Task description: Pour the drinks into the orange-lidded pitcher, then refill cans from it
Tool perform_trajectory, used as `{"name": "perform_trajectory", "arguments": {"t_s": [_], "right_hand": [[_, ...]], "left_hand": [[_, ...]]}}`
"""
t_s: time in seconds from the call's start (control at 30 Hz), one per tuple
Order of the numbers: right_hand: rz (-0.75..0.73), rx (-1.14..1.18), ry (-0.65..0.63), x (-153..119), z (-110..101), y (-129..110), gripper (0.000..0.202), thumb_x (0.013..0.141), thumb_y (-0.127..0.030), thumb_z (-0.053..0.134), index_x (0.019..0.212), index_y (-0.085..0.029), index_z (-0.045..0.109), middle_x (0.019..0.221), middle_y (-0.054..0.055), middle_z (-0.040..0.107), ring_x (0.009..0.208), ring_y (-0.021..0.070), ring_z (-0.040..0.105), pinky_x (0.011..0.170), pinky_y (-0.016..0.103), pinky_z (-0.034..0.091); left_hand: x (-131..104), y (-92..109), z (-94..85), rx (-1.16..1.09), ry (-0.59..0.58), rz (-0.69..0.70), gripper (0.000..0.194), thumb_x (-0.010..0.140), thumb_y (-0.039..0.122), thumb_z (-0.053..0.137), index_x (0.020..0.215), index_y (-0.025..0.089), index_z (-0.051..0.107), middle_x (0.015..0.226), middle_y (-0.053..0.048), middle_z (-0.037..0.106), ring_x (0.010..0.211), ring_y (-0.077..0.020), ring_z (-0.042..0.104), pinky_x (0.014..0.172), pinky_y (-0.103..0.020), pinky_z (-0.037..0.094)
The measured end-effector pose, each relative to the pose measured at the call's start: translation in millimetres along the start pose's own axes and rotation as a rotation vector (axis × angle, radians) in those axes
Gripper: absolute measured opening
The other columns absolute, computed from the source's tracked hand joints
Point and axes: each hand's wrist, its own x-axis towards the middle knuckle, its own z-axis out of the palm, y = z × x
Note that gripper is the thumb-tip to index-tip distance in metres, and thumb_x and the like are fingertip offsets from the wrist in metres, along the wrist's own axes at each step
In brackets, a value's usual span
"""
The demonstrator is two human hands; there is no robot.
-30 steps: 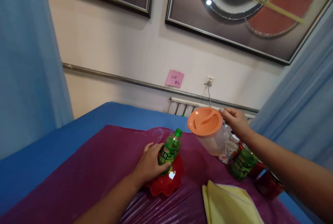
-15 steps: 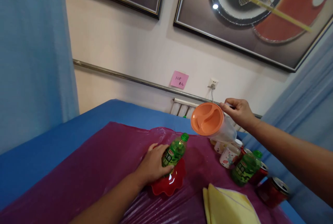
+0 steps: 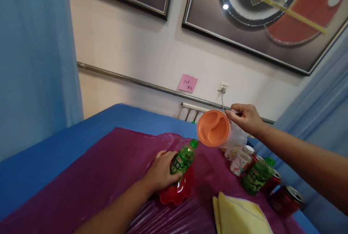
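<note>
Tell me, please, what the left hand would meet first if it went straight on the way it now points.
The left hand grips a green bottle, so that comes first; past it, the orange lid of the tilted pitcher seems next, though depth is unclear.

Pink note (image 3: 187, 83) near white socket (image 3: 223, 87); framed picture (image 3: 265, 24) above; blue curtain (image 3: 35, 60)

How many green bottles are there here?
2. One green bottle is in the left hand, at the red bowl; the other green bottle stands beside the red cans, behind the yellow cloth. More could be hidden behind the orange-lidded pitcher.
</note>
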Motion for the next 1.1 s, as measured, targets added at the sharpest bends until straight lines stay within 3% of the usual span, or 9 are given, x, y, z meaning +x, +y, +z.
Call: {"name": "perform_trajectory", "arguments": {"t_s": [1.1], "right_hand": [[-0.084,-0.086,-0.079,3.2,0.4,-9.5,0.042,0.083,-0.050,0.052,0.055,-0.023,0.034,0.052,-0.005,0.029,0.051,0.0095,0.029,0.049,0.026,0.024]], "left_hand": [[0.1,-1.8,2.8,-0.004,0.006,0.029,0.062,0.068,0.034,0.079,0.125,0.020,0.061,0.121,-0.009,0.072,0.117,-0.0329,0.064,0.116,-0.053,0.034]]}}
